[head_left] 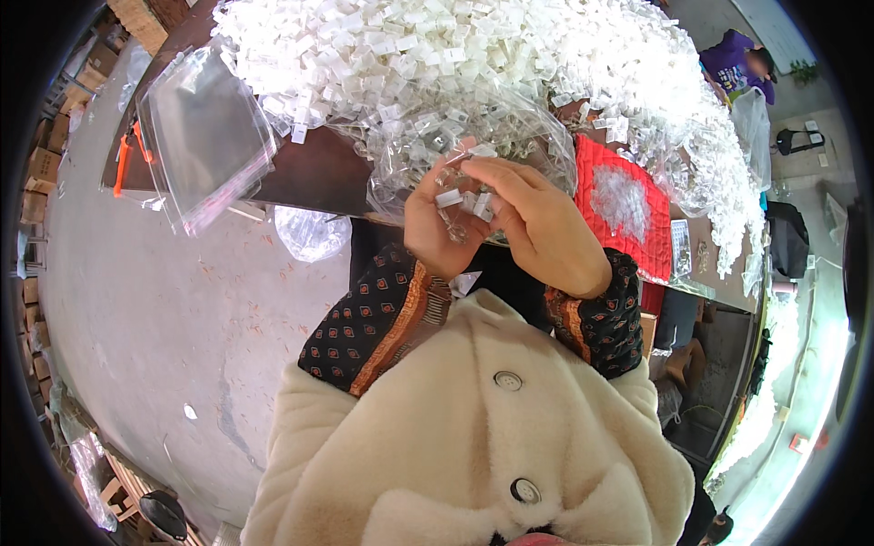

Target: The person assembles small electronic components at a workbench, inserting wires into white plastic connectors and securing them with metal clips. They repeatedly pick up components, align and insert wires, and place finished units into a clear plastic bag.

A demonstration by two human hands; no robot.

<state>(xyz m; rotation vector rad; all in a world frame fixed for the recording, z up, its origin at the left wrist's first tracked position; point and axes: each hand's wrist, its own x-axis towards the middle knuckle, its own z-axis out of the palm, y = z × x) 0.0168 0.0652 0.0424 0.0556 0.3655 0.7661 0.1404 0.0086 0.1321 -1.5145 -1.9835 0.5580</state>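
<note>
At the table's near edge, my left hand (431,227) is cupped around several small clear plastic pieces with white tags (469,202). My right hand (557,226) curves over them from the other side, its fingers bent and its fingertips close to those of the left. The pieces sit between the two palms, and their exact kind is too small to tell. Just beyond my hands lies an open clear plastic bag (410,127) with more such pieces in it. A huge heap of the same white-tagged pieces (437,45) covers the far part of the table.
Flat clear bags (205,136) lie at the table's left, beside an orange-handled tool (121,166). On the right is a red cloth (592,173) bearing small clear bits (621,200). Below the table edge hangs a clear bag (312,235). Another person (733,65) is at the far right.
</note>
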